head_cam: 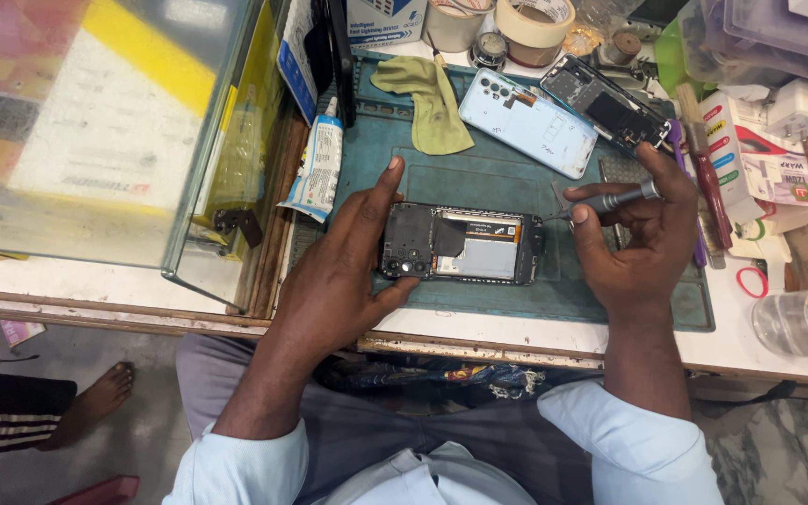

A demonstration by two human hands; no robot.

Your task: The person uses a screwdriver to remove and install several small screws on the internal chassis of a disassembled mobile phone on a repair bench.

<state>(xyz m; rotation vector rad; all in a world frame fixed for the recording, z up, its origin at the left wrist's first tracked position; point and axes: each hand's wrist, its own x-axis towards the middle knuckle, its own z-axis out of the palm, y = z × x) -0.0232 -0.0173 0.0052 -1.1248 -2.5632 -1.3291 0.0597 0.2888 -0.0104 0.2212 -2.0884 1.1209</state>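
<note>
In the middle of the frame the opened phone [460, 244] lies long-ways left to right on the green mat [516, 299], the left hand [348, 266] gripping its left end, while the right hand [633, 238], closed around a small screwdriver [600, 201], points the tip at its right end.

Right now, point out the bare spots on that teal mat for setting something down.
Bare mat lies between the green cloth, the light blue back cover and the opened phone, plus a strip along its near edge. The far edge by the tape rolls and the right side are crowded.
</note>
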